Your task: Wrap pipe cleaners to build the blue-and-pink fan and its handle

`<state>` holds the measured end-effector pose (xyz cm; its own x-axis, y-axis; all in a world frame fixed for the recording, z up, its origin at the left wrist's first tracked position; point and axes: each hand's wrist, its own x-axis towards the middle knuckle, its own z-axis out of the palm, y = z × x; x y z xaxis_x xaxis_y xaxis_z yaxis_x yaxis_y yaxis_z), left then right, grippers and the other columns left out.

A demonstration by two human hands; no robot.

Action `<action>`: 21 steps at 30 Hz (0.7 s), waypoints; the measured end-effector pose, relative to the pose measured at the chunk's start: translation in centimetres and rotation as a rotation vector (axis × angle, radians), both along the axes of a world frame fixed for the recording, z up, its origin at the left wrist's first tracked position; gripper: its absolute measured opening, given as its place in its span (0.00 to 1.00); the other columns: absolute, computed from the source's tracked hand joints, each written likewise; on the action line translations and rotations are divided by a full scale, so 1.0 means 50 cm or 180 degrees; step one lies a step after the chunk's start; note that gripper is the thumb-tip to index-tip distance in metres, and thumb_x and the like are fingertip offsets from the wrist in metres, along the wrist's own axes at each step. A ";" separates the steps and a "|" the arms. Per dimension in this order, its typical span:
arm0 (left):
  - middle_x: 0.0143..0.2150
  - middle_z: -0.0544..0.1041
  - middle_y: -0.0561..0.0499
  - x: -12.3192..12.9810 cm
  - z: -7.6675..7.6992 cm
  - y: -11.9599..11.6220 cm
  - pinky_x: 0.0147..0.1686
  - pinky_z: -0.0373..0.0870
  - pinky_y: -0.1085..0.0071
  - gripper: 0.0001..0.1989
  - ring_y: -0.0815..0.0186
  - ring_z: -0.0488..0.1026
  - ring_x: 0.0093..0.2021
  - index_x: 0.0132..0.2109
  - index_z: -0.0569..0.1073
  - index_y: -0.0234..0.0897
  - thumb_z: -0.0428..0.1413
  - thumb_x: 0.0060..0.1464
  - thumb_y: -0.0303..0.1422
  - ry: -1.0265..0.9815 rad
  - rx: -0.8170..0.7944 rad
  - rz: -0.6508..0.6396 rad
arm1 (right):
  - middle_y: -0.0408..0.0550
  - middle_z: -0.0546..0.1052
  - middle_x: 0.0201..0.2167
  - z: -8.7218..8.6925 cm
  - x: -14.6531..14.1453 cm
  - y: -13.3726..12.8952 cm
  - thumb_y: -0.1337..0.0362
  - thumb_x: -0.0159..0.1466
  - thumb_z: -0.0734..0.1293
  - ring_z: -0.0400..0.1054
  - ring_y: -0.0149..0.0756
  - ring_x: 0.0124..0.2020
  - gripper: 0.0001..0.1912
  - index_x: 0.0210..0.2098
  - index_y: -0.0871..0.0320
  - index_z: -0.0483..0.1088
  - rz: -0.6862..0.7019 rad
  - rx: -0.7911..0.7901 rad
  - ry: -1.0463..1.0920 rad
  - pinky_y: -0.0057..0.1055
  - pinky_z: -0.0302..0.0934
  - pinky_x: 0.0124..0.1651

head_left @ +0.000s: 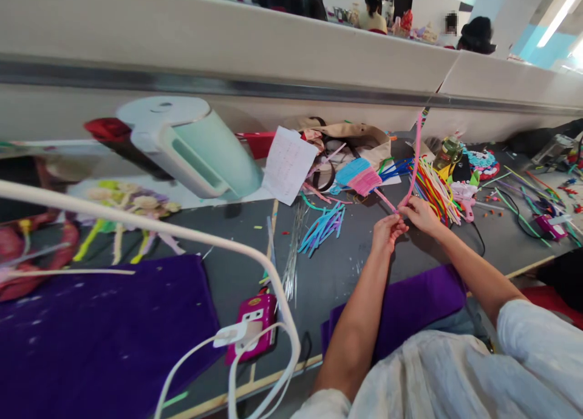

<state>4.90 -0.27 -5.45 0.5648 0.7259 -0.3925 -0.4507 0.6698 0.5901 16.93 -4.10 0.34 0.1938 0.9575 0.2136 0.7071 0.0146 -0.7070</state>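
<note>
A long pink pipe cleaner [416,155] rises from my fingers, its free end pointing up and away from me. My right hand [421,215] pinches it near its lower end. Fingertip to fingertip with it, my left hand [388,232] is closed where the pink stems meet. A shorter pink stem runs from there toward a blue-and-pink striped piece [359,176], apparently made of pipe cleaners, beyond my hands. Fingers hide the exact joint. Left of my hands lies a pile of short blue and purple pipe cleaners [322,229]. A colourful bundle of pipe cleaners [432,188] is just beyond my right hand.
Thin wires [295,255] lie left of the blue pile. A white cable [200,231] arches over the left side, near a magenta power strip [255,325]. A mint-green lamp-like device [214,146], a paper sheet [289,164] and a hot glue gun [464,197] stand or lie farther back.
</note>
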 end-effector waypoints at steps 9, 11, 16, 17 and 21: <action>0.22 0.71 0.54 -0.014 0.001 0.011 0.34 0.75 0.72 0.05 0.76 0.68 0.20 0.32 0.74 0.30 0.62 0.44 0.26 -0.0148 -0.0117 -0.0172 | 0.44 0.74 0.26 -0.076 -0.036 0.001 0.53 0.52 0.68 0.65 0.30 0.28 0.14 0.29 0.58 0.69 -0.0898 0.0268 0.2404 0.26 0.60 0.32; 0.23 0.71 0.55 -0.018 0.003 0.013 0.34 0.75 0.73 0.05 0.76 0.68 0.20 0.32 0.74 0.31 0.62 0.45 0.26 -0.0192 -0.0119 -0.0161 | 0.43 0.74 0.26 -0.082 -0.044 0.006 0.53 0.50 0.70 0.65 0.29 0.25 0.15 0.28 0.58 0.69 -0.0958 0.0201 0.2961 0.25 0.59 0.29; 0.23 0.72 0.54 -0.024 0.007 0.014 0.30 0.73 0.76 0.05 0.76 0.67 0.21 0.31 0.74 0.30 0.62 0.44 0.25 -0.0265 -0.0086 -0.0122 | 0.43 0.72 0.21 -0.097 -0.059 0.016 0.54 0.49 0.71 0.63 0.30 0.21 0.14 0.27 0.57 0.68 -0.0915 -0.0122 0.3613 0.28 0.59 0.25; 0.23 0.72 0.54 -0.024 0.008 0.013 0.30 0.73 0.76 0.06 0.76 0.67 0.21 0.32 0.74 0.30 0.62 0.44 0.26 -0.0242 -0.0064 -0.0122 | 0.43 0.71 0.21 -0.099 -0.060 0.016 0.53 0.49 0.71 0.63 0.30 0.20 0.14 0.27 0.56 0.68 -0.0890 -0.0163 0.3594 0.28 0.59 0.25; 0.23 0.73 0.54 -0.022 0.009 0.010 0.30 0.75 0.75 0.06 0.75 0.69 0.20 0.33 0.75 0.30 0.62 0.44 0.26 -0.0143 -0.0017 -0.0129 | 0.43 0.72 0.24 -0.099 -0.056 0.002 0.48 0.54 0.68 0.64 0.30 0.21 0.18 0.30 0.56 0.67 -0.0840 -0.0054 0.3075 0.28 0.59 0.25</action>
